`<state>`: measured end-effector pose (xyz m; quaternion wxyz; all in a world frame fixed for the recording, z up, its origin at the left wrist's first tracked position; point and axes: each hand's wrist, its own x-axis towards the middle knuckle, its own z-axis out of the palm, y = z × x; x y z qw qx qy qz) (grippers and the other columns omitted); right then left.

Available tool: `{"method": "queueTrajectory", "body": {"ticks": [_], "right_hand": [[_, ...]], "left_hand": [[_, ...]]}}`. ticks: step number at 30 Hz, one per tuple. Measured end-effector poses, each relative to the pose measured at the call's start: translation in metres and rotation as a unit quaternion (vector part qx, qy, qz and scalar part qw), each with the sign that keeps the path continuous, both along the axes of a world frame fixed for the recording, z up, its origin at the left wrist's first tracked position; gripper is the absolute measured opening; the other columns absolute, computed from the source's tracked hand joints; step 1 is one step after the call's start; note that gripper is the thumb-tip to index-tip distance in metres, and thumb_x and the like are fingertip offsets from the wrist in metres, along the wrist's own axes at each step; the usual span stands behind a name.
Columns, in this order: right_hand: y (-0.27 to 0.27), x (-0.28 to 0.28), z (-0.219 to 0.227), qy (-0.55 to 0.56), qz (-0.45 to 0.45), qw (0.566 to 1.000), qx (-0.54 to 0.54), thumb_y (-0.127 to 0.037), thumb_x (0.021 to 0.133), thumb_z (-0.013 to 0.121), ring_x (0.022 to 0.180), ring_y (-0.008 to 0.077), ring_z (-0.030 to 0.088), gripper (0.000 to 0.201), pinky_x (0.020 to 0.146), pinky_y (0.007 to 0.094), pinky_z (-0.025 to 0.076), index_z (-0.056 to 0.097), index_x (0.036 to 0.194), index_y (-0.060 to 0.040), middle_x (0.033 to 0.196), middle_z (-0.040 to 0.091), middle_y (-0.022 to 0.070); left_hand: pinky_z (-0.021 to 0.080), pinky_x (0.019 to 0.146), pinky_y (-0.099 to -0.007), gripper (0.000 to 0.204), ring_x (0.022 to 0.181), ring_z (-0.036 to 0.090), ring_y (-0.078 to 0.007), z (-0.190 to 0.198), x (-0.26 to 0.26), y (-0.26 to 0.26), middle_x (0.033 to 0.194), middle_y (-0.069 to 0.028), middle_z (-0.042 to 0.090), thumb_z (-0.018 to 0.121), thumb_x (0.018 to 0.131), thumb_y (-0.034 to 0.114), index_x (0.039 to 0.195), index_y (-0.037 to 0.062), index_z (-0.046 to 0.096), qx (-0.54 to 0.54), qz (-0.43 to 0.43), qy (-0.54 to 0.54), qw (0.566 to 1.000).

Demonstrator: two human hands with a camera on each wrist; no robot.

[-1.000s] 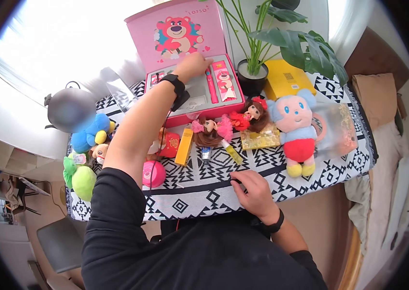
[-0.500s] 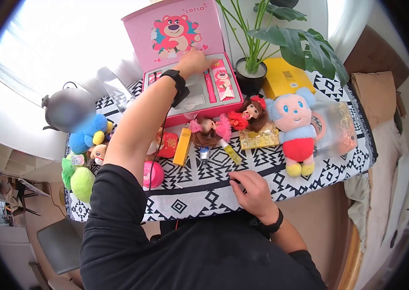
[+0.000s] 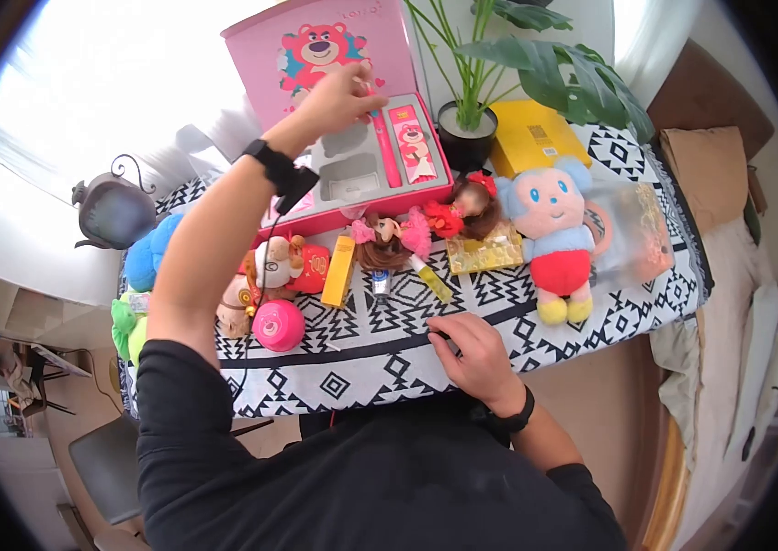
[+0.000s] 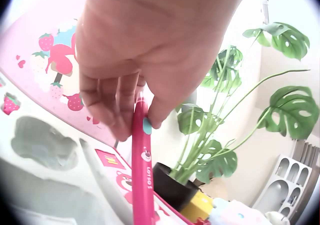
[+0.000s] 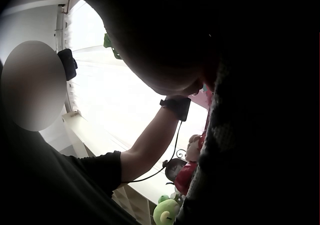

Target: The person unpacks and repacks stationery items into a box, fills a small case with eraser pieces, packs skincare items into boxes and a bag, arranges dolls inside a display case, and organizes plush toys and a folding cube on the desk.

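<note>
Left hand: my left hand [image 3: 337, 96] is above the far part of the box, and the thumb and fingers pinch the upper end of the pink stick.
Pink stick: the pink stick [image 3: 387, 147] leans with its top raised above the tray; I cannot tell if its lower end touches the tray.
Right hand: my right hand [image 3: 473, 363] is at the near side of the desk [image 3: 352, 376], with bent, relaxed fingers; I see nothing in them.
Pink box: the pink box [image 3: 398, 204] is open on the far side, and its lid [image 3: 265, 55] with a bear picture stands up.
Bear packet: the bear packet [image 3: 414, 142] lies in the tray, just to the right of the stick.
Far right: the black pot [image 3: 467, 140] is beside the box, and the yellow box [image 3: 536, 138] is to the right of the pot.
Right: the blue plush toy [image 3: 559, 243] in red shorts lies to the right of the gold box [image 3: 485, 256].
Near the pink box: the thin yellow carton [image 3: 338, 272] lies left of the yellow bottle [image 3: 430, 278]; the pink ball [image 3: 279, 325] is nearer and more left.
</note>
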<state>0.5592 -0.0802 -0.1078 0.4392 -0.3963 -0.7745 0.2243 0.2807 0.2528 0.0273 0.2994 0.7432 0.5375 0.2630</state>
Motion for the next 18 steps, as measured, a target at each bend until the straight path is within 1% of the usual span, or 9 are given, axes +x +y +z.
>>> {"method": "queueTrajectory", "body": {"ticks": [1,3,7,9,10,11,14,15,18], "right_hand": [[0.000,0.000,0.001,0.004,0.003,1.000,0.000,0.000,0.096,0.084,0.098,0.0372,0.078,0.025,0.087,0.0454,0.063,0.079,0.121,0.0008,0.109,0.081,0.0164],[0.000,0.000,0.001,-0.003,-0.010,1.000,0.011,0.003,0.096,0.085,0.096,0.0356,0.079,0.025,0.084,0.0424,0.064,0.080,0.120,0.0018,0.108,0.082,0.0172],[-0.003,0.002,0.002,0.026,-0.042,0.999,0.013,0.001,0.096,0.087,0.101,0.0359,0.080,0.030,0.088,0.0421,0.065,0.079,0.124,0.0025,0.115,0.082,0.0184],[-0.009,0.003,0.011,0.066,-0.053,0.996,-0.026,-0.006,0.097,0.090,0.106,0.0381,0.080,0.036,0.090,0.0437,0.065,0.076,0.129,0.0033,0.119,0.080,0.0188],[-0.013,0.006,0.011,0.072,-0.040,0.996,-0.027,-0.016,0.098,0.093,0.107,0.0370,0.080,0.051,0.091,0.0415,0.065,0.073,0.141,0.0022,0.123,0.080,0.0195],[-0.018,0.008,0.022,0.071,-0.046,0.996,-0.030,-0.016,0.098,0.093,0.107,0.0370,0.080,0.051,0.091,0.0415,0.065,0.073,0.141,0.0022,0.123,0.080,0.0195],[-0.033,0.012,0.043,0.112,0.059,0.989,-0.073,-0.032,0.096,0.097,0.100,0.0326,0.079,0.077,0.085,0.0383,0.064,0.063,0.158,-0.0017,0.118,0.081,0.0177],[-0.040,0.013,0.049,0.103,0.078,0.979,-0.154,-0.029,0.096,0.096,0.095,0.0285,0.080,0.067,0.080,0.0377,0.063,0.069,0.151,-0.0026,0.110,0.082,0.0135],[-0.040,0.006,0.041,0.038,0.098,0.980,-0.168,-0.026,0.097,0.095,0.087,0.0263,0.078,0.049,0.074,0.0382,0.061,0.078,0.137,-0.0042,0.099,0.079,0.0089]], "left_hand": [[0.063,0.080,-0.0346,0.053,0.093,0.081,-0.0195,0.002,-0.003,-0.005,0.110,-0.0143,0.083,0.088,0.106,0.030,0.139,-0.0017,0.062,-0.006,-0.008,-0.002,1.000],[0.066,0.078,-0.0347,0.049,0.086,0.084,-0.0202,0.004,-0.011,-0.014,0.112,-0.0172,0.084,0.090,0.102,0.022,0.135,-0.0032,0.064,0.113,-0.010,0.002,0.994],[0.066,0.081,-0.0326,0.046,0.089,0.084,-0.0169,0.036,-0.008,-0.082,0.105,-0.0137,0.084,0.090,0.104,0.019,0.133,-0.0007,0.060,0.219,-0.016,-0.063,0.973],[0.065,0.085,-0.0305,0.046,0.092,0.084,-0.0151,0.056,-0.003,-0.134,0.103,-0.0117,0.083,0.091,0.103,0.016,0.133,0.0024,0.059,0.160,-0.051,-0.114,0.979],[0.065,0.086,-0.0297,0.044,0.094,0.084,-0.0140,0.061,-0.001,-0.164,0.104,-0.0108,0.083,0.090,0.103,0.013,0.132,0.0032,0.059,0.125,-0.044,-0.107,0.985],[0.064,0.087,-0.0289,0.042,0.095,0.083,-0.0129,0.063,0.000,-0.195,0.104,-0.0100,0.083,0.089,0.103,0.010,0.132,0.0040,0.058,0.090,-0.038,-0.099,0.990],[0.065,0.089,-0.0301,0.046,0.096,0.082,-0.0152,0.038,0.018,-0.287,0.104,-0.0101,0.082,0.090,0.101,0.002,0.132,0.0012,0.057,0.034,-0.021,-0.153,0.987],[0.065,0.091,-0.0309,0.048,0.098,0.081,-0.0164,0.028,0.020,-0.306,0.105,-0.0110,0.082,0.091,0.100,-0.001,0.132,0.0001,0.056,0.036,-0.032,-0.165,0.985],[0.065,0.095,-0.0332,0.050,0.107,0.080,-0.0199,0.000,0.019,-0.337,0.111,-0.0152,0.081,0.089,0.101,-0.003,0.136,0.0006,0.053,0.018,-0.019,-0.232,0.972]]}}
